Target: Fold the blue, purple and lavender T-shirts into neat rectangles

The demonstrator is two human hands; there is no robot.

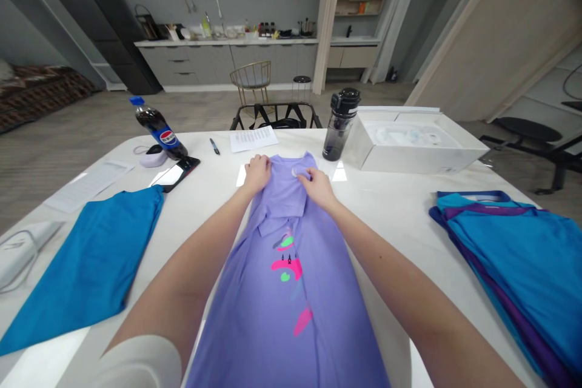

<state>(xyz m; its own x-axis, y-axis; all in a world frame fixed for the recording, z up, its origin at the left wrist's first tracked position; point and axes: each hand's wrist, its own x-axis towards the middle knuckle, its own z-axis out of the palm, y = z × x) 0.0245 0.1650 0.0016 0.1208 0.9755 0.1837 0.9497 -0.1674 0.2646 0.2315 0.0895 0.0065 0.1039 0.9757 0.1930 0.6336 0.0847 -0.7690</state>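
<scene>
Bottle (158,127): dark drink, upper left
Table (391,218): bare right of centre
Left hand (258,171), right hand (319,188): gripping purple garment (284,194)

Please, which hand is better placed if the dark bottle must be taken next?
Probably the right hand: it is at the purple garment's right side, nearer the dark bottle. The left hand is farther.

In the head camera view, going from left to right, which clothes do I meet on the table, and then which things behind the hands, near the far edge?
Clothes: blue garment → lilac garment → garment stack.
Far edge: cola bottle → pen → printed sheet → black-lidded bottle → white box.
</scene>
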